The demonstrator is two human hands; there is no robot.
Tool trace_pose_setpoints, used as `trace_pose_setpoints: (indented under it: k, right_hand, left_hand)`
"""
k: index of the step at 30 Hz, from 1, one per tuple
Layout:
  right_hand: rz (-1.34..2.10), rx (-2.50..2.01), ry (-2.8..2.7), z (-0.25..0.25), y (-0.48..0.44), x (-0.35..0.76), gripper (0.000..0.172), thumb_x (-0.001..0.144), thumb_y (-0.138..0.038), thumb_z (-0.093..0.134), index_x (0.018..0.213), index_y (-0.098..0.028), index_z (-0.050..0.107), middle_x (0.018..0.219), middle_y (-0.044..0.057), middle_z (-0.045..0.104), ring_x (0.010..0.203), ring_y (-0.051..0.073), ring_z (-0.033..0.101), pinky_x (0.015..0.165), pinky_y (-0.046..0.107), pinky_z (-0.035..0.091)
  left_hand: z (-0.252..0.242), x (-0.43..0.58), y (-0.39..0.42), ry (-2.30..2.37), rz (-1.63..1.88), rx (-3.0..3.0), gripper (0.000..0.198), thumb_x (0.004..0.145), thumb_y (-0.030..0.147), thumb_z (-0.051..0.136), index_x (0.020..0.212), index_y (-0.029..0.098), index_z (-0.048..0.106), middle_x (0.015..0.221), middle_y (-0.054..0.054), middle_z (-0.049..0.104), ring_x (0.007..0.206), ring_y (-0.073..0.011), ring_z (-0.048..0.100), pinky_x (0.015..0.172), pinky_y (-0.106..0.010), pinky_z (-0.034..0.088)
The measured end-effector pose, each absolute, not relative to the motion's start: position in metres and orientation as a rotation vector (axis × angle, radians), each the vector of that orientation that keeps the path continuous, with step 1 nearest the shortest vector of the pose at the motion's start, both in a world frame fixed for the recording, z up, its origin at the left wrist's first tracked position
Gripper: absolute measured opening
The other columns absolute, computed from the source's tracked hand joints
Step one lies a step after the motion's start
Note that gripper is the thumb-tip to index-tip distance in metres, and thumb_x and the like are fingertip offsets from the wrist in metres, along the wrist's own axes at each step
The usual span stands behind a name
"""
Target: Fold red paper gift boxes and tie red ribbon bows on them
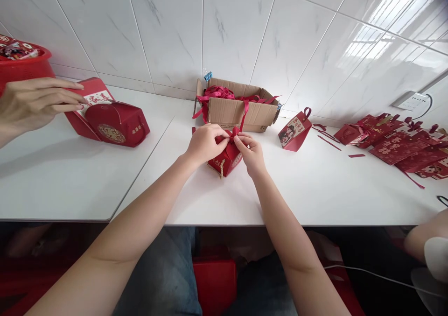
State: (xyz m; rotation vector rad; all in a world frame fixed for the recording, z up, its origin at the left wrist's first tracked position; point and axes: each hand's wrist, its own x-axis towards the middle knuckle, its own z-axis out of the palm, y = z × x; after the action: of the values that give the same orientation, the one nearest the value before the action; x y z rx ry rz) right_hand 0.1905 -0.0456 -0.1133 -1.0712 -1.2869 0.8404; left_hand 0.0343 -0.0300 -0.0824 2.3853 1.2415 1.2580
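Midway between the front and back edges of the table (315, 194), we have a small red box (224, 165) between our hands. Our left hand (207, 143) and our right hand (250, 152) each have thumb and fingertips closed in a pinch on the red ribbon (234, 136) at its top. Near the back edge stands a cardboard box (241, 112) of ribbons; toward the left end, another person's hand (38, 96) touches red packaging (121, 124).

Left grip (207, 143), right grip (251, 152) pinching red ribbon (235, 131) atop red box (229, 162).
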Motion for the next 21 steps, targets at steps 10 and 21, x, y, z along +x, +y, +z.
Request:
trace_pose_setpoints:
  k: [10, 21]
  right_hand:
    - [0.661, -1.184, -1.33, -0.104, -0.046, 0.207, 0.018, 0.084, -0.037, 0.049, 0.088, -0.024, 0.06, 0.093, 0.003, 0.068, 0.095, 0.02, 0.062, 0.081, 0.035, 0.05]
    - [0.595, -1.144, -1.516, -0.103, -0.045, 0.218, 0.028, 0.073, -0.026, 0.062, 0.1, -0.021, 0.058, 0.076, -0.001, 0.064, 0.068, 0.014, 0.061, 0.068, 0.031, 0.052]
  left_hand:
    - [-0.087, 0.03, -0.023, 1.135, 1.249, 2.225, 0.014, 0.073, 0.021, 0.059, 0.077, 0.018, 0.072, 0.081, -0.005, 0.069, 0.076, -0.0181, 0.063, 0.071, -0.031, 0.051]
    - [-0.089, 0.028, -0.02, 1.058, 1.231, 2.165, 0.012, 0.074, 0.021, 0.061, 0.077, 0.016, 0.071, 0.082, -0.004, 0.069, 0.077, -0.0167, 0.063, 0.075, -0.03, 0.052]
